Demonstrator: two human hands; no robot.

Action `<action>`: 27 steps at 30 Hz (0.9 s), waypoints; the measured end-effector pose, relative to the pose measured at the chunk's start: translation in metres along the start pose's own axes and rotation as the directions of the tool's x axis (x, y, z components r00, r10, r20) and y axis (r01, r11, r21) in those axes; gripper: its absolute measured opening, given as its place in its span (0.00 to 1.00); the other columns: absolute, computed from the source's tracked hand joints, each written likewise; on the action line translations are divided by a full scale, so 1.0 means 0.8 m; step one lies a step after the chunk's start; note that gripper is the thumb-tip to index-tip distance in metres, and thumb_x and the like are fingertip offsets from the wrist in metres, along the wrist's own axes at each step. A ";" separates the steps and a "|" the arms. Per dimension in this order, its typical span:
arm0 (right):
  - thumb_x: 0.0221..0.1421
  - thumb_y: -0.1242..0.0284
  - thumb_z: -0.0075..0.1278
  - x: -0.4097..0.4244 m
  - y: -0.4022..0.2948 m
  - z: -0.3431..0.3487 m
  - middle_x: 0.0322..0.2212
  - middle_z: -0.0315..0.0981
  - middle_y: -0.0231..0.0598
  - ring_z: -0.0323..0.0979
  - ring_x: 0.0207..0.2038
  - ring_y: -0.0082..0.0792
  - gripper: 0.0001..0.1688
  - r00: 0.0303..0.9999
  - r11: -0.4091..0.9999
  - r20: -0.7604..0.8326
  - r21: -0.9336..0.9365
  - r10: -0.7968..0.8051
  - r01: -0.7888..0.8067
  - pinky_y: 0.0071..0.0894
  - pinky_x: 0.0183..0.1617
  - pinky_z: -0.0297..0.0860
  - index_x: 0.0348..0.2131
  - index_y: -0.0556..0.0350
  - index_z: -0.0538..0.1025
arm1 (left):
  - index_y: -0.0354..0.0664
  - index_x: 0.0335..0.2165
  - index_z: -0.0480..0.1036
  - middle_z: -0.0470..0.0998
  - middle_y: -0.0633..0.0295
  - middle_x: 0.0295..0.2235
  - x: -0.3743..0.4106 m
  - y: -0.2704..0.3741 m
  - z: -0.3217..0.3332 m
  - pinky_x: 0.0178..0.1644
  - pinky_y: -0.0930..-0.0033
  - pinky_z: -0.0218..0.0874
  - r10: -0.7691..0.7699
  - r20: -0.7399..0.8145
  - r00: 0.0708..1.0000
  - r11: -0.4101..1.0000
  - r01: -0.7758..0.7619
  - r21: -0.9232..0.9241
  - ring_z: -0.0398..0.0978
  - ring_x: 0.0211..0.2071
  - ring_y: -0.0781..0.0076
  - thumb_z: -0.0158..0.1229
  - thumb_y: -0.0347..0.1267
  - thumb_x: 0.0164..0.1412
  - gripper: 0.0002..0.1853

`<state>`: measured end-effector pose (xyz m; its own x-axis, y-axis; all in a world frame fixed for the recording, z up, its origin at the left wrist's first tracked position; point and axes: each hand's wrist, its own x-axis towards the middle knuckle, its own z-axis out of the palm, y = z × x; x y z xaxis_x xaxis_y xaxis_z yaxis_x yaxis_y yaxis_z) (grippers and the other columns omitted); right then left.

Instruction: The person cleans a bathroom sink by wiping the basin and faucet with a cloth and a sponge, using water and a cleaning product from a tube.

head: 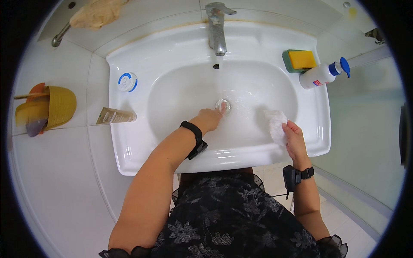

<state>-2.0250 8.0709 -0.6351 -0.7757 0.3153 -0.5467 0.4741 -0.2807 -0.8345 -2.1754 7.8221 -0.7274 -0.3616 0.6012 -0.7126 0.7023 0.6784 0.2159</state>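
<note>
Water runs from the metal faucet (pixel 217 30) into the white ceramic washbasin (pixel 180 87). My left hand (pixel 211 117) reaches low into the basin, a finger touching the round metal drain stopper (pixel 227 104) under the stream; its other fingers look curled and partly hidden. At the basin's right side, my right hand (pixel 293 135) pinches a white cloth or wipe (pixel 277 126) between thumb and fingers, and the cloth hangs over the inner slope. Both wrists carry black straps with small black devices.
On the right rim lie a yellow and green sponge (pixel 302 60) and a white pump bottle (pixel 317 76). The left rim holds a round white-and-blue container (pixel 127 82) and a beige tube (pixel 116 116). A yellow wall holder (pixel 61 106) is farther left; a cloth (pixel 96 14) hangs upper left.
</note>
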 end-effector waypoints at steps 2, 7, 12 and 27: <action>0.56 0.76 0.38 0.002 0.007 -0.010 0.32 0.73 0.34 0.70 0.32 0.23 0.15 1.000 1.000 0.013 0.010 0.009 -0.009 0.21 0.36 0.67 0.42 0.63 0.71 | 0.43 0.59 0.33 0.66 0.54 0.48 0.004 -0.001 0.004 0.32 0.62 0.64 -0.015 0.044 0.999 1.000 0.014 0.024 0.73 0.33 0.58 0.45 0.22 0.48 0.43; 0.56 0.75 0.39 0.025 0.000 -0.016 0.31 0.73 0.33 0.70 0.31 0.21 0.15 0.998 0.997 0.055 -0.075 0.006 -0.002 0.20 0.35 0.66 0.41 0.62 0.71 | 0.46 0.59 0.35 0.69 0.53 0.43 0.017 0.004 0.001 0.34 0.62 0.64 -0.062 0.048 0.997 0.995 0.066 -0.078 0.72 0.35 0.55 0.45 0.23 0.50 0.41; 0.56 0.74 0.40 0.053 -0.031 0.002 0.31 0.73 0.32 0.69 0.30 0.21 0.14 0.993 0.969 0.073 -0.222 -0.092 0.106 0.19 0.34 0.66 0.40 0.62 0.72 | 0.42 0.54 0.52 0.69 0.52 0.43 -0.001 -0.028 0.008 0.39 0.62 0.63 0.076 -0.290 0.954 0.968 -0.141 -0.210 0.71 0.37 0.54 0.43 0.24 0.52 0.28; 0.55 0.75 0.40 0.084 -0.020 0.030 0.33 0.72 0.35 0.70 0.33 0.24 0.15 0.998 0.997 0.019 0.058 -0.055 0.054 0.22 0.37 0.67 0.42 0.62 0.70 | 0.38 0.51 0.59 0.58 0.55 0.55 -0.144 -0.001 -0.277 0.58 0.63 0.48 0.133 -0.962 0.237 0.973 -0.217 0.081 0.55 0.55 0.55 0.40 0.15 0.48 0.28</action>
<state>-2.0946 8.0746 -0.6569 -0.8086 0.3127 -0.4985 0.4066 -0.3155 -0.8574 -2.2701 7.8452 -0.4976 -0.5828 0.6391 0.5020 0.8111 0.4953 0.3111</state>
